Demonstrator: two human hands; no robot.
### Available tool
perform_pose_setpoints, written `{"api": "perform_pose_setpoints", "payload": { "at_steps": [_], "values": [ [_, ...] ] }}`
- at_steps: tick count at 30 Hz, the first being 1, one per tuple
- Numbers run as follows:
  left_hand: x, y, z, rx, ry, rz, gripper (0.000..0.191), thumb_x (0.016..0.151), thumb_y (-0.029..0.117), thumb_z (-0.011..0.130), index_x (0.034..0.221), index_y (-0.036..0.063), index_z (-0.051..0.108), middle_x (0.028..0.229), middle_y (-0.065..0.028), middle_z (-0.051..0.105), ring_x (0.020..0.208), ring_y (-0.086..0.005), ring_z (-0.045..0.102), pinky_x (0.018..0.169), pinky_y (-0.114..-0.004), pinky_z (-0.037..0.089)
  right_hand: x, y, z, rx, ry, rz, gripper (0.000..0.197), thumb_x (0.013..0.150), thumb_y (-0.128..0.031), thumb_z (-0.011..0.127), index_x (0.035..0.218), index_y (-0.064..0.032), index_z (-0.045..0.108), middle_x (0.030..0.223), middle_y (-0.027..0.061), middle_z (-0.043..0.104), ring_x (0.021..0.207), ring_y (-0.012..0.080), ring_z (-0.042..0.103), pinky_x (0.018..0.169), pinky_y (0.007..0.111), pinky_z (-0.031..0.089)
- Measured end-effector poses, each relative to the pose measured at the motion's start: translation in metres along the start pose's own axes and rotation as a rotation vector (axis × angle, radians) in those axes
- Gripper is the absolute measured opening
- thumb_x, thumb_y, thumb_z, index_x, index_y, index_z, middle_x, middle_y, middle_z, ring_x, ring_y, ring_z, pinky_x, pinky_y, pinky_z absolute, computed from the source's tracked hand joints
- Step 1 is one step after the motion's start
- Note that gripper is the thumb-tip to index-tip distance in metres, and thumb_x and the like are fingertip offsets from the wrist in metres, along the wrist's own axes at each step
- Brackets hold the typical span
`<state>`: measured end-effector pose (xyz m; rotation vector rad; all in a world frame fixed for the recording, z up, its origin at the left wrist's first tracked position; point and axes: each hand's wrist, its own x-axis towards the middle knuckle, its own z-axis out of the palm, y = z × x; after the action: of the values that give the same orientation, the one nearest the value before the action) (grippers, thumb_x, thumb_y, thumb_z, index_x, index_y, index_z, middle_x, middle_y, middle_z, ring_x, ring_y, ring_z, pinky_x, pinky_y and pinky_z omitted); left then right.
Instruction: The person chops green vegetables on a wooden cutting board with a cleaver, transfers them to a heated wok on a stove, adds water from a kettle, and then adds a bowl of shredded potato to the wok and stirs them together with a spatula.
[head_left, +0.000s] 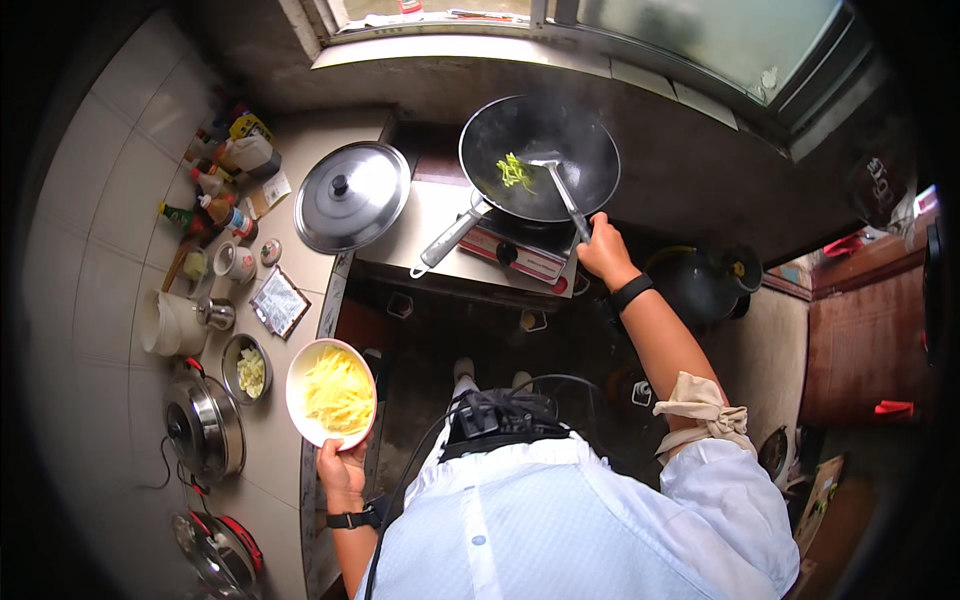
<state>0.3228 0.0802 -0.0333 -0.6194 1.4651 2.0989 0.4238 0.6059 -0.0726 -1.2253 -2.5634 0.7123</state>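
Note:
My right hand (606, 251) grips the handle of a metal wok spatula (562, 191), whose blade rests in a black wok (592, 154). Beside the blade lies a small heap of chopped green vegetable (514, 172), and faint steam rises. The wok sits on a portable gas stove (514, 251), its handle pointing down and left. At the counter's edge my left hand (343, 466) holds a white bowl (294, 390) with a pink rim by its near side. Pale yellow shredded vegetable, apparently potato, (337, 394) fills much of the bowl.
Left of the wok lies a black-knobbed lid (352, 196). Along the tiled wall stand sauce bottles (229, 216), a metal bowl of chopped pale pieces (232, 367), a lidded steel pot (217, 427) and another pot (225, 555). A gas cylinder (694, 281) stands right of the stove.

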Motion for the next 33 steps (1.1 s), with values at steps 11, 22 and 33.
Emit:
{"api": "perform_pose_setpoints", "payload": {
  "at_steps": [11, 22, 33],
  "values": [
    [0.068, 0.036, 0.067, 0.135, -0.186, 0.03, 0.054, 0.071, 0.006, 0.044, 0.124, -0.0052, 0.041, 0.11, -0.0192, 0.059, 0.088, -0.033, 0.065, 0.068, -0.037, 0.06, -0.034, -0.051, -0.101, -0.106, 0.087, -0.267, 0.013, 0.084, -0.012, 0.056, 0.081, 0.0004, 0.051, 0.079, 0.0213, 0.058, 0.074, 0.0408, 0.056, 0.064, 0.047, 0.046],
    [0.077, 0.039, 0.047, 0.12, -0.134, 0.022, 0.053, 0.073, 0.005, 0.041, 0.125, -0.0035, 0.039, 0.106, -0.0197, 0.061, 0.076, -0.0328, 0.067, 0.057, -0.034, 0.059, 0.026, -0.067, -0.035, -0.399, 0.167, -0.302, 0.002, 0.078, -0.001, 0.049, 0.08, -0.0004, 0.05, 0.078, 0.0197, 0.057, 0.065, 0.0368, 0.061, 0.056, 0.043, 0.051],
    [0.072, 0.041, 0.028, 0.102, -0.089, 0.02, 0.055, 0.071, 0.005, 0.043, 0.125, -0.0026, 0.04, 0.102, -0.0205, 0.062, 0.072, -0.0327, 0.067, 0.054, -0.031, 0.058, -0.024, -0.091, -0.115, -0.46, 0.044, -0.381, 0.006, 0.079, -0.006, 0.056, 0.077, -0.0031, 0.052, 0.075, 0.0158, 0.056, 0.066, 0.0357, 0.059, 0.058, 0.044, 0.048]
  ]
}}
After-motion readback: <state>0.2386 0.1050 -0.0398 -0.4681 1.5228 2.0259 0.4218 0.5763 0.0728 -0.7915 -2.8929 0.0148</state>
